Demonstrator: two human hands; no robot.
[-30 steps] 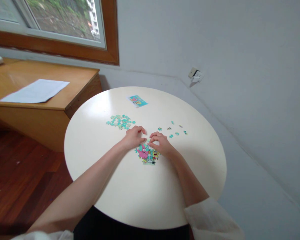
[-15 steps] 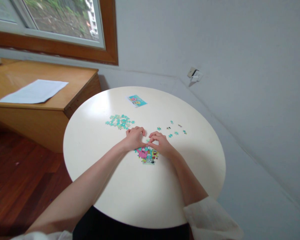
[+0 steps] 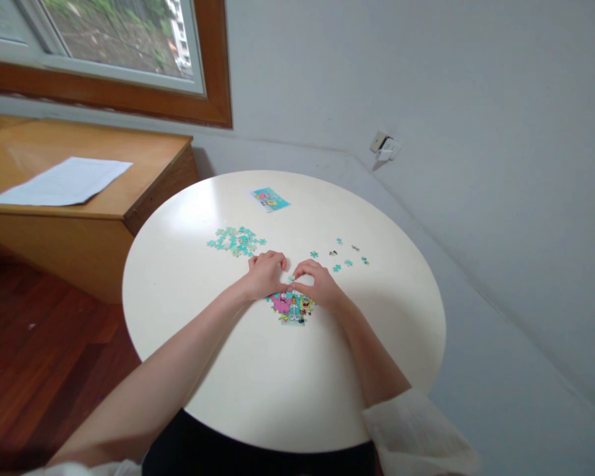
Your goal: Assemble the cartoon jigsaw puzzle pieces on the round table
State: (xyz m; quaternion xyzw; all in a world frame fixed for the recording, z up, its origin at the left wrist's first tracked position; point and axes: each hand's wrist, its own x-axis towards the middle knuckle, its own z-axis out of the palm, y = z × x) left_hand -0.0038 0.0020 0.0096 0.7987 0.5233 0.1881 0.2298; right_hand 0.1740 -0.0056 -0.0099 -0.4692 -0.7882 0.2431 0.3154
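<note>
A partly joined cartoon puzzle (image 3: 291, 307) lies on the round cream table (image 3: 258, 390). My left hand (image 3: 264, 272) rests on the puzzle's upper left edge, fingers curled and pressed down. My right hand (image 3: 316, 283) sits at its upper right edge, fingers pinched close to the left hand's fingertips. A tiny teal piece (image 3: 291, 278) shows between the two hands; whether either hand grips it I cannot make out. A heap of loose teal pieces (image 3: 236, 240) lies just beyond my left hand. A few scattered pieces (image 3: 342, 256) lie beyond my right hand.
A small picture card (image 3: 270, 198) lies near the table's far edge. A wooden desk (image 3: 89, 192) with a white sheet of paper (image 3: 62, 180) stands to the left under a window. Grey wall with a socket (image 3: 384, 147) runs along the right; dark wood floor lies to the left.
Both hands stay at the puzzle's top edge; the fingertips have drawn slightly closer together. The view has drifted a little.
</note>
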